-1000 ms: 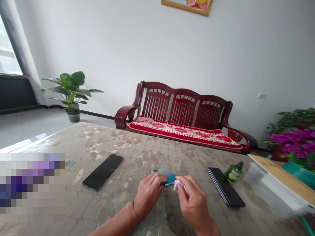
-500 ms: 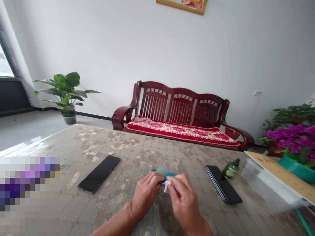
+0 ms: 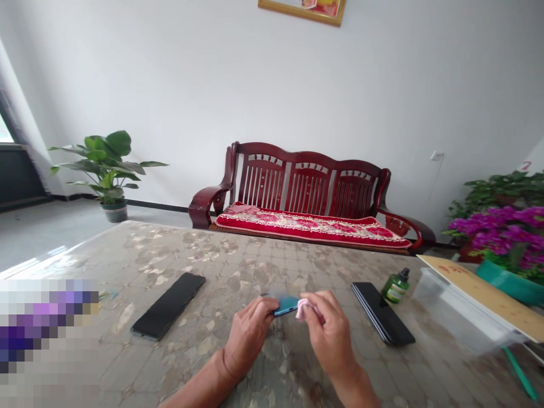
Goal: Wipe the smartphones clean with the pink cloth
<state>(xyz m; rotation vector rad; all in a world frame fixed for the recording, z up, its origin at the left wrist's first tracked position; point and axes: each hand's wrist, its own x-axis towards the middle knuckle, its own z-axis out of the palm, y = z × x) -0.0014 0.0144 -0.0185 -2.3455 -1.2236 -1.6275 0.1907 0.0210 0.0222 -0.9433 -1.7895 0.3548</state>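
A blue phone (image 3: 287, 306) is held above the table, its edge turned toward me. My left hand (image 3: 254, 324) grips its left end, fingers over the top. My right hand (image 3: 327, 323) pinches a small pale pink cloth (image 3: 304, 310) against the phone's right end. Parts of the phone are hidden under my fingers. To the left lies a black phone (image 3: 169, 306), screen up. On the right, a dark stack of phones (image 3: 381, 313) rests beside a small green bottle (image 3: 396, 285) with a black cap.
A patterned cover lies on the table (image 3: 204, 362). At the right stand a clear plastic box (image 3: 446, 317) with a tan board (image 3: 480, 292) on it, a teal pot (image 3: 508, 283) of purple flowers and a green stick (image 3: 521, 374). A wooden bench (image 3: 306, 181) stands beyond.
My right hand with the cloth has slid right along the phone's edge, baring more of the blue body. My left hand keeps its hold. The view has shifted slightly.
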